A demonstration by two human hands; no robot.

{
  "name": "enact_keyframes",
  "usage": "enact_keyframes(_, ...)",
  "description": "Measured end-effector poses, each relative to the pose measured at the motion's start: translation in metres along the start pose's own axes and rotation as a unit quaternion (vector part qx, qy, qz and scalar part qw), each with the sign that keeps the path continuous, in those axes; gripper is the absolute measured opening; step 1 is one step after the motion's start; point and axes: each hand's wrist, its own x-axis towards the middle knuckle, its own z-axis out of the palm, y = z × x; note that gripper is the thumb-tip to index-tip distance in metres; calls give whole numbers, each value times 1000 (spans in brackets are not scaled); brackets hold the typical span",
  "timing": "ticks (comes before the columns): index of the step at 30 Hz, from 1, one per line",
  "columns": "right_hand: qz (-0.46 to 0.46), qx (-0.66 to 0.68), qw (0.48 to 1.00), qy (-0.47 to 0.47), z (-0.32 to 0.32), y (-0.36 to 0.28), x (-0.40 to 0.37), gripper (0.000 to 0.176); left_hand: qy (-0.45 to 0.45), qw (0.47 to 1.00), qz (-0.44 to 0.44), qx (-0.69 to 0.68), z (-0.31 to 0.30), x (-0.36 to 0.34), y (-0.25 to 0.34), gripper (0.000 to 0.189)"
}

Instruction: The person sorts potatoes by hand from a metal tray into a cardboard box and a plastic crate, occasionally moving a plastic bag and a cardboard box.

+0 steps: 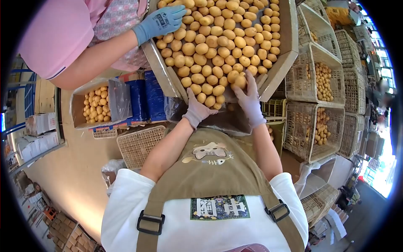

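Note:
Many small, round yellow potatoes (218, 61) lie on a sorting table (278, 67) with raised sides that narrow toward me. At the narrow mouth, my left hand (197, 109), in a pale glove, is cupped with fingers apart against the potatoes on the left side. My right hand (250, 104), gloved alike, has its thumb and fingers around a potato (240, 81) at the right of the mouth. Below the mouth, between my hands and my apron, is a box lined with clear plastic (228, 119); its contents are mostly hidden.
A co-worker's blue-gloved hand (164, 21) rests on potatoes at the upper left. A lined box of potatoes (119, 101) stands left, near an upturned plastic crate (140, 145). Stacked crates (300, 126), several holding potatoes, line the right side.

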Motion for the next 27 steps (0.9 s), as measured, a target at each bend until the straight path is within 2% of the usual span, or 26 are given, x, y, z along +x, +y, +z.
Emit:
enact_keyframes(1, -47, -87, 995, -14, 2, -4, 4, 69, 10, 1000, 7, 2, 0, 0, 0, 101)
enact_keyframes(2, -115, -190, 975, 0, 4, 3, 10, 56, 24, 1000, -4, -16, -4, 3, 1, 98)
enact_keyframes(5, -113, -246, 962, -45, 10, 4, 43, 49, 2, 999, -17, -34, -8, 5, 0, 94)
enact_keyframes(6, -158, -252, 955, -5, 17, -2, 56, 41, -38, 997, -5, -63, -8, 6, -2, 91)
enact_keyframes(8, -234, -276, 932, -1, 34, -34, 93, 35, 4, 993, 6, -122, -7, 15, -4, 89)
enact_keyframes(10, -293, -450, 843, -32, 51, -60, 136, 34, 36, 988, 15, -149, 0, 11, -3, 87)
enact_keyframes(13, -261, -607, 749, -53, 85, -49, 169, 33, 29, 989, 11, -148, -4, 12, -1, 88)
enact_keyframes(14, -222, -651, 718, -103, 90, -52, 176, 36, 5, 989, -1, -147, -8, 13, 1, 88)
enact_keyframes(17, -143, -638, 740, -159, 82, -58, 179, 42, -27, 995, 24, -89, -10, 8, 0, 89)
enact_keyframes(18, -173, -590, 775, -143, 74, -45, 182, 48, -25, 996, 18, -89, -10, 7, 0, 87)
enact_keyframes(21, -273, -353, 894, -47, 47, -12, 163, 49, -36, 997, 31, -66, -14, 12, -1, 92)
enact_keyframes(22, -165, -251, 953, -50, 36, -24, 144, 50, -11, 998, 40, -44, -9, 10, -1, 94)
enact_keyframes(23, -135, -126, 983, -19, 26, -21, 126, 50, -25, 998, 29, -44, -15, 14, -1, 98)
enact_keyframes(25, -94, -12, 995, 2, -15, -21, 88, 48, -39, 997, 8, -60, -21, 17, -1, 100)
enact_keyframes(26, -34, 32, 996, 74, -41, -10, 69, 46, -13, 997, -6, -75, -18, 16, 1, 101)
enact_keyframes(27, 24, 77, 986, 148, -72, 9, 55, 44, -4, 997, -4, -77, -5, 8, 3, 92)
